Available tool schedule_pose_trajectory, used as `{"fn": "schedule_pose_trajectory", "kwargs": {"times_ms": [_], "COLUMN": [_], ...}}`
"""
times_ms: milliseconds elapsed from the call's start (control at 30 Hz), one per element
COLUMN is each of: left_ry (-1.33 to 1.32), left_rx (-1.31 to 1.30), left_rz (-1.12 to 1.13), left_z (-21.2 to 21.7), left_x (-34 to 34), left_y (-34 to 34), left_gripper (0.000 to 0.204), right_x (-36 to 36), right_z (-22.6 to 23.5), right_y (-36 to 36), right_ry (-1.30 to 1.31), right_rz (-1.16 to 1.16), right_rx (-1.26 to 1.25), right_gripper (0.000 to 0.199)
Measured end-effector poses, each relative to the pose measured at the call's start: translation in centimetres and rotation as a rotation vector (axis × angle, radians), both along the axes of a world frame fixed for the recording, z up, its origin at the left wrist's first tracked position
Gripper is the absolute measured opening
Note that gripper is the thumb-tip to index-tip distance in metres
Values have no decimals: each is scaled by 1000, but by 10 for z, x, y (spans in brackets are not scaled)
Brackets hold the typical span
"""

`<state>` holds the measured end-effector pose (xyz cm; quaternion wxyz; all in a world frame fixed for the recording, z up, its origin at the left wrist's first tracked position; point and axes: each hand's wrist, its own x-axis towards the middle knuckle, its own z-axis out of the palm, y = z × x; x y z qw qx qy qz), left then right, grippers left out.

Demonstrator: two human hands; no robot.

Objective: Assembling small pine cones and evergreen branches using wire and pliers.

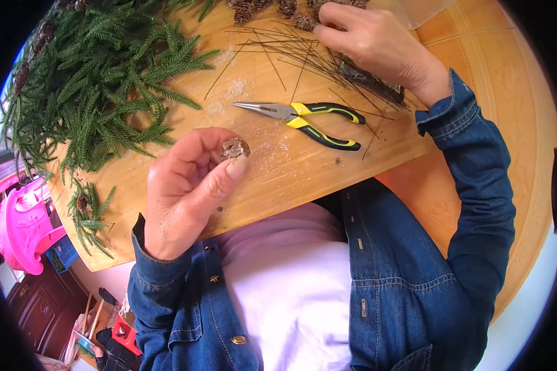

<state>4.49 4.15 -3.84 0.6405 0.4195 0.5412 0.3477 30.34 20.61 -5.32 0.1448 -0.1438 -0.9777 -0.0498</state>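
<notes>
Between the thumb and fingers of my left hand [189, 185] is a small brown pine cone [234, 148], held end-on above the table's near edge. At the far side, my right hand [374, 46] reaches to a row of brown pine cones [286, 7], its fingers closed together against them. What those fingers grip is hidden. Long-nose pliers [303, 117] with yellow and black handles lie between my hands, jaws pointing left. Beyond them, thin dark wires [284, 52] are scattered, some passing under my right hand.
Green artificial fir branches [105, 74] pile up on the left of the wooden table [278, 179]. A small sprig with a cone [88, 210] lies at the left edge. White flakes dot the tabletop. A dark packet [371, 83] sits below my right wrist; a pink plastic chair [25, 226] stands beyond.
</notes>
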Motion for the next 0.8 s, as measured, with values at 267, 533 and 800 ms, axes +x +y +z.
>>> {"fn": "schedule_pose_trajectory", "kwargs": {"times_ms": [267,533,800], "left_ry": [-181,-236,-362], "left_rx": [16,97,174], "left_rz": [61,55,105], "left_z": [-12,-33,-47], "left_x": [-26,-45,-51], "left_y": [-19,-35,-46], "left_gripper": [36,36,37], "right_x": [-60,-84,-101], "right_z": [-19,-7,-13], "right_y": [-42,-114,-157], "right_ry": [676,764,480], "right_rz": [137,-461,-190], "right_rx": [-183,-1038,-788], "right_gripper": [17,12,31]}}
